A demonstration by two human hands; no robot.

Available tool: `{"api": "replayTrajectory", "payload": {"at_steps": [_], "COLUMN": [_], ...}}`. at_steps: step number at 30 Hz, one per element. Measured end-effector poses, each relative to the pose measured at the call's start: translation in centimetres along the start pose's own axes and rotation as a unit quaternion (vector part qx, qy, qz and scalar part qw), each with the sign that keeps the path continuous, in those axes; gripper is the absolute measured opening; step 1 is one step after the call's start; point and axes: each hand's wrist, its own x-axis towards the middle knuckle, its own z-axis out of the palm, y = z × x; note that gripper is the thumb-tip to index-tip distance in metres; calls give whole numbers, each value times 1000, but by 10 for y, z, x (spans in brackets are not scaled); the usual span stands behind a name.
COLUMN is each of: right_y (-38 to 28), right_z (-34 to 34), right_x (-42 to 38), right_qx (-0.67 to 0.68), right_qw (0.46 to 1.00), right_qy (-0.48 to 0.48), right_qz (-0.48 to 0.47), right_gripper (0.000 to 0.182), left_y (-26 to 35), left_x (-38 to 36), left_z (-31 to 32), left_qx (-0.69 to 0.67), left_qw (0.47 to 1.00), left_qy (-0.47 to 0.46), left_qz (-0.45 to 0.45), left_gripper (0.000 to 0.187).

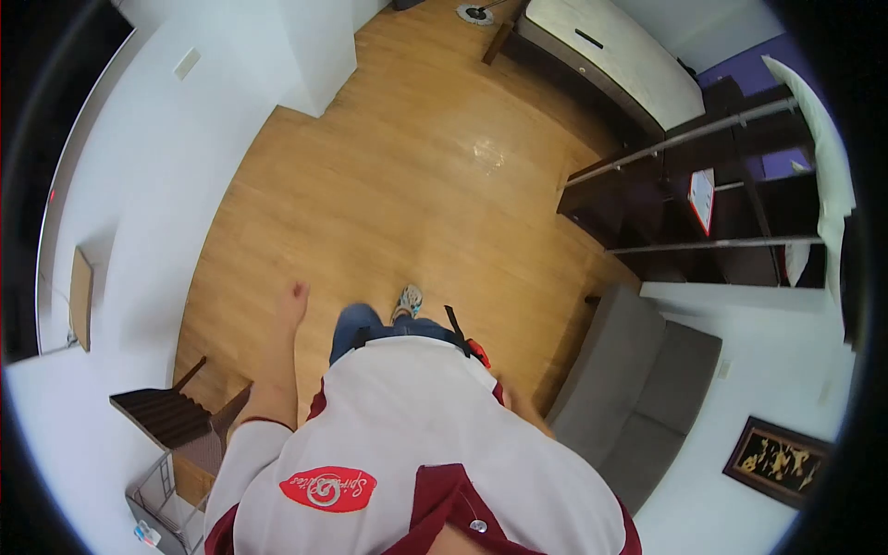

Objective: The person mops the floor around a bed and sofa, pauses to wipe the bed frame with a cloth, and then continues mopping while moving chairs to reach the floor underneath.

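Observation:
My left hand [298,296] hangs down beside my body over the wooden floor, with no object visible at it. Its fingers are foreshortened and blurred. On the other side, only part of my right arm [525,407] shows next to my hip; the shirt mostly hides my right hand. Near that hip a red item [477,351] and a black strap [453,320] sit at my waist. One patterned shoe [408,301] shows ahead of my jeans [356,326].
A grey sofa [606,370] stands along the right side, beyond it a dark shelf unit [666,194] and a bed with a bare mattress [615,46]. At lower left are a dark chair [166,416] and a wire rack [153,490]. A mop head [474,15] lies far ahead.

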Motion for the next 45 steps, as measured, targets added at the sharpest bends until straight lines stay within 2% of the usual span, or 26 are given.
{"api": "replayTrajectory", "payload": {"at_steps": [3,4,5,6,8,11,13,15,16,17,19,20,21,22,24,27,30,31,32,34,35,37,41,43,44,45], "right_y": [-116,-233,-314,-394,-492,-591,-589,-530,-554,-537,-467,-473,-480,-496,-539,-611,-700,-736,-779,-891,-930,-1002,-1104,-1088,-1089,-1094], "right_z": [-149,-234,-298,-350,-423,-472,-465,-429,-417,-403,-348,-347,-348,-356,-395,-488,-637,-698,-761,-884,-947,-1037,-1108,-1086,-1072,-1056], "right_x": [177,124,127,120,149,163,213,300,251,269,317,316,321,331,365,448,547,576,593,583,591,612,609,687,704,709], "right_qx": [-85,19,80,66,150,309,310,172,164,126,120,115,114,112,104,92,60,50,72,206,162,254,341,367,307,361], "right_qw": [974,961,970,941,876,826,861,936,953,987,993,992,988,984,981,988,997,998,996,943,920,879,854,840,868,876], "right_qy": [184,223,179,246,283,240,219,171,174,71,17,-25,-59,-86,-109,-86,-24,3,45,239,284,294,293,287,310,260], "right_qz": [-97,-164,-145,-225,-360,-406,-338,-254,-184,-73,-8,42,80,107,125,88,33,24,10,-107,-215,-275,-263,-278,-238,-184], "right_gripper": [38,32,38,34,27,20,22,27,34,34,36,35,35,35,35,35,35,35,35,35,39,35,23,20,16,16], "left_y": [0,-46,-43,-66,-55,-13,27,79,105,144,307,346,398,457,585,674,615,578,544,485,485,513,569,604,613,629], "left_x": [-4,3,6,18,52,174,285,416,491,569,687,768,827,875,917,941,985,992,995,970,959,977,1084,1165,1212,1264], "left_z": [19,37,33,42,39,33,26,19,19,18,-18,-18,-17,-22,-40,-28,37,64,73,104,102,96,100,100,101,104], "left_qx": [45,26,22,309,255,181,171,158,136,101,-29,-74,-61,-48,-124,-207,-120,-42,34,128,126,121,111,152,221,312], "left_qw": [996,988,965,939,935,927,927,940,952,965,985,982,990,990,983,973,985,991,967,940,956,946,932,931,915,868], "left_qy": [11,-45,-123,-151,-233,-266,-275,-260,-240,-216,-160,-176,-113,-47,-40,-25,-116,-118,-249,-148,-231,-287,-303,-321,-337,-332], "left_qz": [-74,-145,-230,13,-80,-191,-190,-155,-134,-113,-58,-11,58,126,127,98,38,42,-51,281,127,-83,-162,-86,36,198], "left_gripper": [36,35,34,35,37,39,41,43,44,45,40,32,36,42,38,36,39,27,30,33,34,34,36,36,37,37]}}
